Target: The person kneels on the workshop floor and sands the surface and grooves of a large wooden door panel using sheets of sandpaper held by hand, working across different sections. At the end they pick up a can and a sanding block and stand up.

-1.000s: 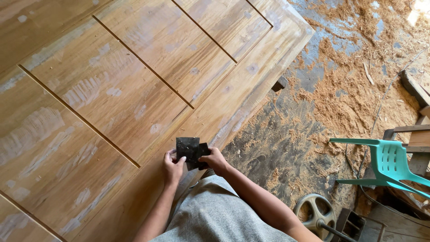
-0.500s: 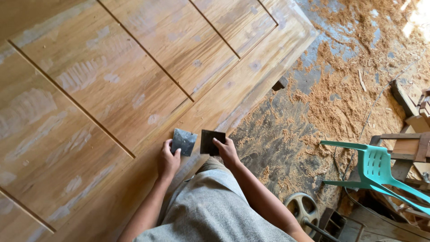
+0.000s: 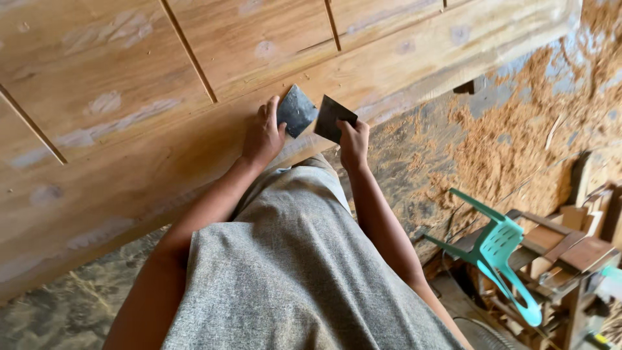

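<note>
My left hand (image 3: 262,133) holds a dark grey square sheet, likely sandpaper (image 3: 297,110), over the lower rail of a large panelled wooden door (image 3: 129,71) lying flat. My right hand (image 3: 354,142) grips a second dark square sheet (image 3: 334,118) just to the right of the first. The two sheets are apart, with a small gap between them. Pale filler patches dot the door's panels. My grey shirt (image 3: 291,272) fills the bottom of the view.
Sawdust and wood shavings (image 3: 518,129) cover the floor right of the door. A turquoise plastic chair (image 3: 495,253) lies tipped at the lower right beside stacked wooden pieces (image 3: 570,246). A small dark block (image 3: 470,86) sits under the door's edge.
One second ago both hands held the dark sheets together as one. They have since pulled them apart, one sheet in each hand. The view has moved closer.
</note>
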{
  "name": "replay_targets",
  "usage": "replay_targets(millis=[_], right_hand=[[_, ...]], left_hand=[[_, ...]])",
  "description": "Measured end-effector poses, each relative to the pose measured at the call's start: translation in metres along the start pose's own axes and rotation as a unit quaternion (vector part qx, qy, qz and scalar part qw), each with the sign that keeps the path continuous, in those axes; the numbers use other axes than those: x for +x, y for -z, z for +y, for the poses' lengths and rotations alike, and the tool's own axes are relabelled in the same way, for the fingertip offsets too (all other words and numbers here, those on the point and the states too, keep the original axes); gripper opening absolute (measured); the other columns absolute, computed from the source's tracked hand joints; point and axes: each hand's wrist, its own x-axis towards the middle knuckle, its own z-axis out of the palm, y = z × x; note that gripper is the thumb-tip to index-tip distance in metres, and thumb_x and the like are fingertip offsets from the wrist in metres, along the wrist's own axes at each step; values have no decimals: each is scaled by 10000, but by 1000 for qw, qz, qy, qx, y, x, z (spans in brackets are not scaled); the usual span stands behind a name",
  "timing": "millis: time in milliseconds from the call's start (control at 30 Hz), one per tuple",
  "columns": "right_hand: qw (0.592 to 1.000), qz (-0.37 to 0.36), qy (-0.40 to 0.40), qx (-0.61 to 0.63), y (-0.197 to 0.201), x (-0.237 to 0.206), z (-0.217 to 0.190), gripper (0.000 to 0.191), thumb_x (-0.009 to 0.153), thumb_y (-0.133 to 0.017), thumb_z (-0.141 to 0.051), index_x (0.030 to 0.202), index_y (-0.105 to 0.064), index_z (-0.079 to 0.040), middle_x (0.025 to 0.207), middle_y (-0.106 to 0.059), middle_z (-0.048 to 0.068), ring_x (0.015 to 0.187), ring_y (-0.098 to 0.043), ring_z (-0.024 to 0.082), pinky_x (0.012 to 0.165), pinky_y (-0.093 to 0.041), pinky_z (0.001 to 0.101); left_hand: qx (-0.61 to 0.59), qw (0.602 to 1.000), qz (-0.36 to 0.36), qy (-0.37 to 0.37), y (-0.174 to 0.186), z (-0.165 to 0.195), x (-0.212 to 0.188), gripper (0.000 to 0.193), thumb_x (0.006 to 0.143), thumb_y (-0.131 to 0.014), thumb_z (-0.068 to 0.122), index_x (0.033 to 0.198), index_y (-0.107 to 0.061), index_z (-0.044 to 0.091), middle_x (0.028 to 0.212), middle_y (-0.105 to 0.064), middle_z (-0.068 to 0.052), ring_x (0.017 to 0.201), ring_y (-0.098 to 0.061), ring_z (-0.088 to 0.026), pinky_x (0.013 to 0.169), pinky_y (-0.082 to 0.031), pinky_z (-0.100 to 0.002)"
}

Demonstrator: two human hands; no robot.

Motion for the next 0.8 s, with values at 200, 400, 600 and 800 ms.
replay_targets(millis=[200,400,600,800], right_hand=[[798,-75,346,-488,-30,-25,-17,374,920,-575,-4,1284,-660,-20,1240,-702,179,1044,-719,338,857,-600,424],[736,-139,269,-605,-63,-43,-13,428,861,-605,-57,1289,-605,-30,1200,-650,147,1125,-618,347,886,-554,459],[702,-155,316,-619,-79,-23,-2,447,842,-587,-27,1288,-580,-3,1216,-608,167,1137,-583,364,935,-523,483],[735,-145,261,-609,-94,-18,-6,420,848,-614,-36,1268,-598,-50,1269,-599,143,1185,-566,366,909,-531,475]], left_hand=[[51,996,-65,-37,11,-1,-12,577,942,-623,131,1478,-460,-11,1368,-516,-278,1235,-549,-440,1041,-480,-493],[328,924,-85,-177,7,-18,-29,597,912,-642,206,1447,-524,-33,1600,-376,-267,1438,-393,-406,1196,-308,-497],[283,941,-94,-159,9,-18,-36,658,853,-674,301,1414,-558,-22,1572,-438,-197,1476,-353,-359,1226,-254,-510],[319,932,-73,-159,7,-10,-35,556,902,-595,236,1386,-583,-40,1524,-498,-201,1435,-409,-368,1189,-286,-533]])
